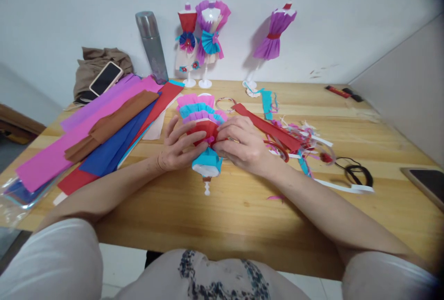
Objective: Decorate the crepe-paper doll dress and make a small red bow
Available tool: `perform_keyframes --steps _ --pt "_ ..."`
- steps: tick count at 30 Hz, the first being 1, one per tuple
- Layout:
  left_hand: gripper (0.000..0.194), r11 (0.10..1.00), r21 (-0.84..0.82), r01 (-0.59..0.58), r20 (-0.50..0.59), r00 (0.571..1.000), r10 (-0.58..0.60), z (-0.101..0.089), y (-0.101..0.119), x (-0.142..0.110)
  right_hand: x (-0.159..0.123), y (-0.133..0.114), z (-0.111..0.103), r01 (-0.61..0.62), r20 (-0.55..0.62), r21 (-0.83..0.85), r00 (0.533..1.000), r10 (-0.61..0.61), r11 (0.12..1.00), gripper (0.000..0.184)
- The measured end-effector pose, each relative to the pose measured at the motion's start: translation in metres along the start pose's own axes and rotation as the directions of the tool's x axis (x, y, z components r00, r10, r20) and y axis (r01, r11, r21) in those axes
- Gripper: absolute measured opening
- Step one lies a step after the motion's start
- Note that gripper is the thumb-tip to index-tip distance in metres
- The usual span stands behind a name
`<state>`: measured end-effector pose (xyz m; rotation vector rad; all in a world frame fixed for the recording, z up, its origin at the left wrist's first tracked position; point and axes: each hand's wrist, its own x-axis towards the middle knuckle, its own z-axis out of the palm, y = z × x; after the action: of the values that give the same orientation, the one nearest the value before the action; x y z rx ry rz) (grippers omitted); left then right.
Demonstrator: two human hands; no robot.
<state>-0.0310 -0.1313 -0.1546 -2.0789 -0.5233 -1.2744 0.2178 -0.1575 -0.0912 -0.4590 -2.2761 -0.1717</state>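
A miniature dress form (207, 169) lies on the table with its white neck post pointing toward me. It wears a turquoise top, a red waist with a small pink piece, and ruffled purple, turquoise and pink crepe-paper tiers (196, 108). My left hand (178, 147) is around its left side, fingers stretched over the red crepe paper (203, 130) and thumb near the waist. My right hand (241, 143) pinches at the right side of the waist; its fingertips are partly hidden.
Folded crepe-paper strips (114, 129) lie left, near a phone (107, 78) and a metal flask (152, 48). Dressed miniature forms (274, 36) stand along the wall. Paper scraps (305, 133), scissors with red handles (282, 150), a black cord (359, 175) and another phone (428, 182) lie right.
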Motion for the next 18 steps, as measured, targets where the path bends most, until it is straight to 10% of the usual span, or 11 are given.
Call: perform_keyframes --steps 12,18 --pt "0.035 0.975 -0.216 -0.051 0.194 0.977 0.094 0.0 0.002 -0.02 0.007 -0.011 -0.007 -0.271 0.162 -0.079 0.946 0.28 0.959 0.021" --pt "0.03 0.975 -0.203 -0.092 0.066 0.992 0.107 0.0 0.003 -0.004 0.006 -0.014 -0.001 -0.321 0.113 -0.041 0.939 0.324 0.946 0.017"
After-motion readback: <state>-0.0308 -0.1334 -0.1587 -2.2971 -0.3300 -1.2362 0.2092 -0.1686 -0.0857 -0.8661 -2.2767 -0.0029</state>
